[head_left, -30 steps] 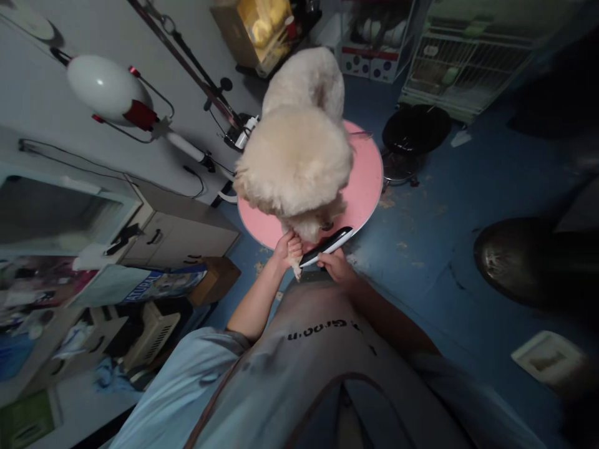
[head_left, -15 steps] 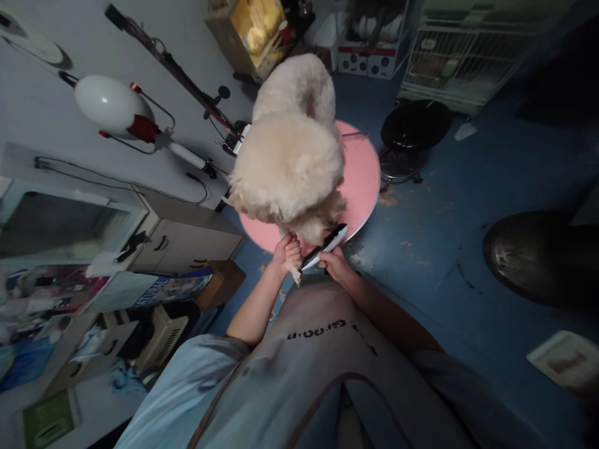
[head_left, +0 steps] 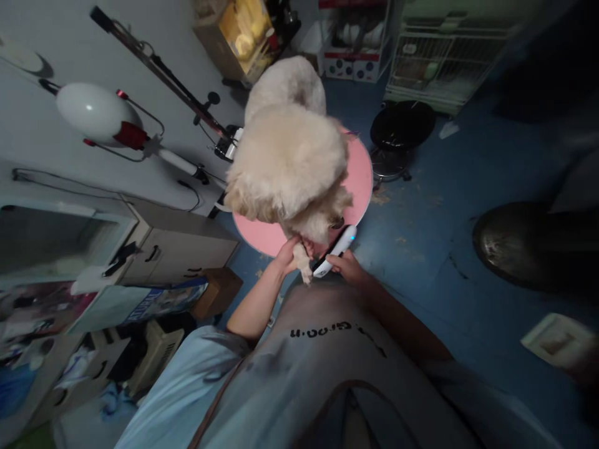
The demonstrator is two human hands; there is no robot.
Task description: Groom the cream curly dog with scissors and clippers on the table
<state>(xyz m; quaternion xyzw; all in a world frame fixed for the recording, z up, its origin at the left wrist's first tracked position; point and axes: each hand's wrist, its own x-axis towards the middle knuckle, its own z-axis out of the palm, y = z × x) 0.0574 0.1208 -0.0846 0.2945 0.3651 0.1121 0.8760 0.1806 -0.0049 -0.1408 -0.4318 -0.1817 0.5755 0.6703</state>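
Note:
A fluffy cream dog (head_left: pixel 290 162) is on the round pink table (head_left: pixel 359 178), its head toward me. My left hand (head_left: pixel 291 251) is closed around the dog's front leg, and the pale paw (head_left: pixel 303 265) sticks out toward my apron. In my right hand (head_left: pixel 346 265) is a white and black hair clipper (head_left: pixel 337 251) with a small blue light. The clipper lies slanted just right of the paw, close below the dog's muzzle. I cannot tell whether its blade touches the fur.
A black round stool (head_left: pixel 402 125) stands right of the table. On the left are a grooming arm (head_left: pixel 159 72), a white and red lamp-like device (head_left: pixel 96 112) and a cabinet (head_left: pixel 173 249). A wire cage (head_left: pixel 449 62) stands at the back right. Tufts of hair lie on the blue floor (head_left: pixel 421 249).
The clipper has moved slightly right and turned, now showing its white side and blue light. My left hand has shifted its hold, so more of the paw shows. The dog's head has shifted slightly.

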